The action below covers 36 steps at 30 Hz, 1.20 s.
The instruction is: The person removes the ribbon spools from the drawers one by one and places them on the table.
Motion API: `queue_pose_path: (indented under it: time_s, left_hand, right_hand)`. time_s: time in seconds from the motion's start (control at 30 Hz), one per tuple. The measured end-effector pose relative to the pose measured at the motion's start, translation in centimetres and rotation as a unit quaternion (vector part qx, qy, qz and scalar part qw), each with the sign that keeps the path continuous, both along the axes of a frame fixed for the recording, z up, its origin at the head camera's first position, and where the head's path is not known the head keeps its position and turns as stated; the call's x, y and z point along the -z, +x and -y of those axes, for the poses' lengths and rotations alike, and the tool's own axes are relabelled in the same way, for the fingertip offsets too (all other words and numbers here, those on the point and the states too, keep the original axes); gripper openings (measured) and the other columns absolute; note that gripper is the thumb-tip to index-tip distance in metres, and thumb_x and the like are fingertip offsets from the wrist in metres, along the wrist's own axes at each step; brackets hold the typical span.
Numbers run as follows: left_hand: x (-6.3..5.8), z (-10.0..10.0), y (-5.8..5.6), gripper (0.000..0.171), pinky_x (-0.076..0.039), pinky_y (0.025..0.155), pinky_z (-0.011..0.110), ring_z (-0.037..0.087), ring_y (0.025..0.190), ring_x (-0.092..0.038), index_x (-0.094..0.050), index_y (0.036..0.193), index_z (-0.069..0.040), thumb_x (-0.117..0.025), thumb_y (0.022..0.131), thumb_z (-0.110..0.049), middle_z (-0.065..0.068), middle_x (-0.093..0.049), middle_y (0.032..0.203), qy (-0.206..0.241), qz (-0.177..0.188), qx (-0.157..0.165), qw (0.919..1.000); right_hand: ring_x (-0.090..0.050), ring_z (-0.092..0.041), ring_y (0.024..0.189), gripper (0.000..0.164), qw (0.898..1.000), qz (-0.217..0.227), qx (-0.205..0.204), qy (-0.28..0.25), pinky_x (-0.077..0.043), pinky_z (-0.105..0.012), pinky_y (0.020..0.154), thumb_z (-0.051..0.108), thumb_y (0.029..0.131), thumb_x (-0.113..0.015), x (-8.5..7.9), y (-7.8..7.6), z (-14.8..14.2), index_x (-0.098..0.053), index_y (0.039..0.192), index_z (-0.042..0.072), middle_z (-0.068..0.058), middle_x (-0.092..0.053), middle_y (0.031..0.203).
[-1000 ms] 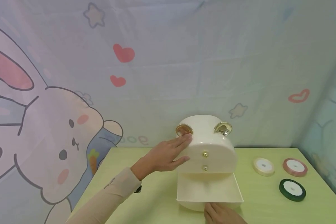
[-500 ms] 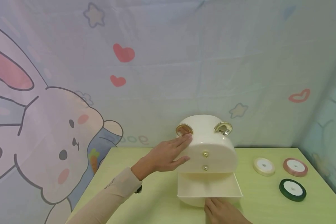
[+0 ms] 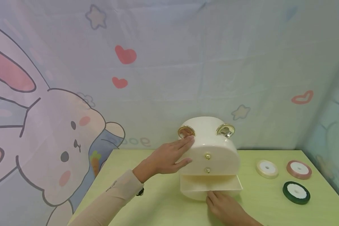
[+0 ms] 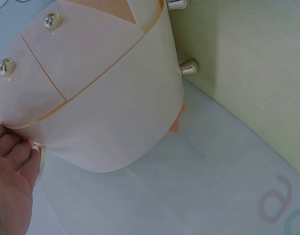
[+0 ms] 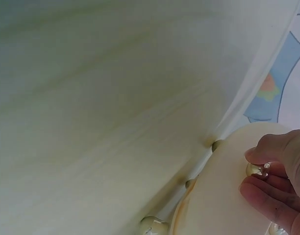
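Note:
A glossy white storage box (image 3: 204, 130) with gold ears (image 3: 225, 130) stands on the table. Its bottom drawer (image 3: 195, 195) is pulled part of the way out, and no contents show inside. My left hand (image 3: 169, 157) rests against the box's upper left side, fingers extended beside the left ear. Low at the front, my right hand (image 3: 228, 208) pinches the drawer's gold knob (image 5: 257, 170) between thumb and fingers, as the right wrist view shows. Two more gold knobs (image 3: 207, 156) sit on the front above the drawer.
Three ribbon spools lie flat to the right of the box: a cream spool (image 3: 267, 169), a pink spool (image 3: 298, 169) and a dark green spool (image 3: 296, 192). Behind the yellow-green table (image 3: 158, 207) hangs a printed cloth (image 3: 169, 62) with a rabbit.
The bottom drawer has slid inward toward the box, my right hand moving forward with it. My left hand has stayed in place on the box.

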<state>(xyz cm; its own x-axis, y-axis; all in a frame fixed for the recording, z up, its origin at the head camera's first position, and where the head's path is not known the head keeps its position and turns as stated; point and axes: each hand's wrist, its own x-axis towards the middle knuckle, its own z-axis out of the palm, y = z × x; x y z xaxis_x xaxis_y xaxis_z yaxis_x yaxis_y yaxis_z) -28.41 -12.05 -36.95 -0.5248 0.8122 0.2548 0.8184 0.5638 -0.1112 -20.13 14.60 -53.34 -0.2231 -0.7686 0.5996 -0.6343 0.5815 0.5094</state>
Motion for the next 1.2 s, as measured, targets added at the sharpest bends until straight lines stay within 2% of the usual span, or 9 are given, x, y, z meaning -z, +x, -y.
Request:
queue_pose_path:
  time_s: [0.13,0.3,0.57,1.0,1.2]
  left_hand:
    - [0.1,0.0,-0.1,0.072,-0.045,0.121,0.041,0.023,0.158,-0.039,-0.024,0.168,-0.008,-0.049,0.111,-0.044,0.009,-0.03,0.174,0.003,0.0,-0.001,1.0]
    - [0.2,0.0,-0.1,0.072,-0.046,0.12,0.041,0.023,0.158,-0.04,-0.024,0.168,-0.008,-0.05,0.111,-0.043,0.009,-0.03,0.174,0.007,-0.002,0.002,1.0]
    - [0.2,-0.1,-0.2,0.072,-0.046,0.12,0.041,0.024,0.157,-0.041,-0.027,0.167,-0.006,-0.052,0.11,-0.042,0.011,-0.032,0.173,0.014,-0.008,0.01,0.9998]
    - [0.0,-0.1,0.2,0.072,-0.046,0.12,0.042,0.025,0.157,-0.041,-0.027,0.167,-0.007,-0.051,0.11,-0.044,0.01,-0.032,0.173,0.012,0.004,-0.005,0.9999]
    - [-0.1,-0.2,0.4,0.072,-0.043,0.123,0.042,0.024,0.158,-0.039,-0.025,0.168,-0.008,-0.048,0.111,-0.045,0.009,-0.029,0.175,0.01,0.012,-0.009,0.9998]
  right_hand:
    - [-0.057,-0.014,0.074,0.061,1.0,-0.011,0.007,-0.002,-0.053,-0.024,0.062,-0.007,0.107,-0.011,0.0,-0.5,0.1,-0.068,0.086,0.003,-0.006,-0.057,0.091]
    - [-0.062,-0.013,0.075,0.063,1.0,-0.012,0.008,-0.007,-0.056,-0.023,0.064,-0.006,0.11,-0.01,0.1,-1.0,0.1,-0.07,0.089,0.002,-0.007,-0.06,0.093]
    - [-0.06,-0.012,0.071,0.066,1.0,0.003,0.017,-0.017,-0.054,-0.023,0.062,-0.002,0.111,-0.006,-0.1,-1.4,0.2,-0.069,0.091,0.003,-0.006,-0.061,0.095]
    - [-0.059,-0.013,0.072,0.064,1.0,0.006,0.012,-0.022,-0.054,-0.024,0.061,-0.002,0.112,-0.008,0.3,-2.5,0.3,-0.069,0.093,0.003,-0.005,-0.061,0.095]
    - [-0.06,-0.014,0.074,0.05,1.0,0.013,0.004,-0.016,-0.054,-0.025,0.062,-0.003,0.108,-0.02,0.3,-3.0,0.0,-0.068,0.097,0.002,-0.006,-0.061,0.098]
